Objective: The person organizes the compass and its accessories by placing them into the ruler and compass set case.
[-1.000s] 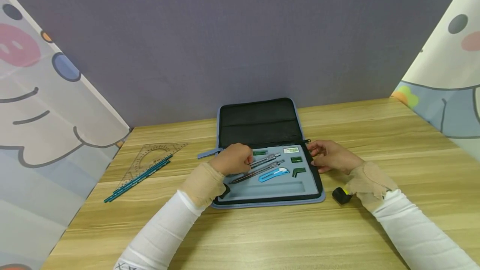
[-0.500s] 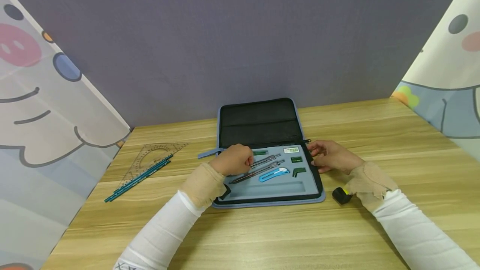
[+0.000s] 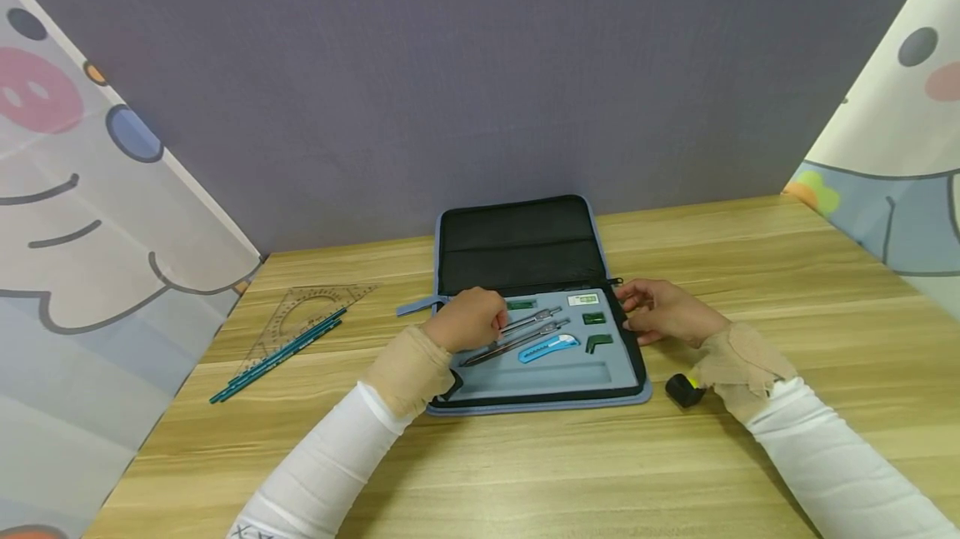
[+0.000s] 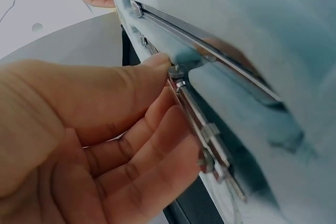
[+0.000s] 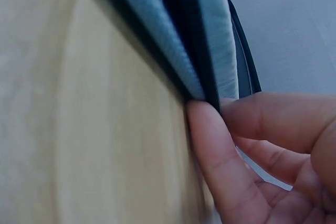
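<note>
An open zip case (image 3: 536,401) lies flat on the wooden tabletop (image 3: 525,472), its grey foam tray toward the person and its black lid (image 3: 517,247) folded away behind. The left hand (image 3: 468,318) sits over the tray's left part, and the left wrist view shows its thumb and fingers (image 4: 157,129) curled round the hinge end of a metal compass (image 3: 528,322), pinching it. The compass's long axis runs aslant across the tray, from the gripped end at the left up toward the far right, with a second, longer compass (image 3: 513,345) lying just beside it and nearly parallel. The right hand (image 3: 660,311) is at the case's right edge; in the right wrist view its thumb and a finger (image 5: 220,150) pinch that rim where it meets the tabletop, so it is well apart from the compass and the left hand is plainly the nearer one. Also in the tray are a blue utility knife (image 3: 547,347), a few small green pieces (image 3: 596,331) and a long empty recess. Off to the left lie a clear set square (image 3: 303,318) and teal pencils (image 3: 277,356); a small black and yellow object (image 3: 684,389) rests by the right wrist.
</note>
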A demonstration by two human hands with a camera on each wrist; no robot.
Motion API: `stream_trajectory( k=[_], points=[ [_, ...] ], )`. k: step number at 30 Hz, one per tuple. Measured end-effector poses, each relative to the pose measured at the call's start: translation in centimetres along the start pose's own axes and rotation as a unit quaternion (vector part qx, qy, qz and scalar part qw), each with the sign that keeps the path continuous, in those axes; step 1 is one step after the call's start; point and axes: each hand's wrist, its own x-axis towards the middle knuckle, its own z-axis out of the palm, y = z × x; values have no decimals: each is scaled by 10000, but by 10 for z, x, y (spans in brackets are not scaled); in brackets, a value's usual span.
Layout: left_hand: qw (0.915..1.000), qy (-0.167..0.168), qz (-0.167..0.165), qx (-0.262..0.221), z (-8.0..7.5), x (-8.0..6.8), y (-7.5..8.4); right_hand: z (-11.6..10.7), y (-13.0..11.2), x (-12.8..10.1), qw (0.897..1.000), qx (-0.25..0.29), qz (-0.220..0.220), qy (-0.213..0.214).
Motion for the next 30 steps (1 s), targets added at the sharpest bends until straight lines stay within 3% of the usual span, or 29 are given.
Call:
stream_trajectory(
  k=[30],
  points=[
    [9997,140,146,-97,1,-3,-3,0,-1,-1,10000,-69,-27,-23]
  ],
)
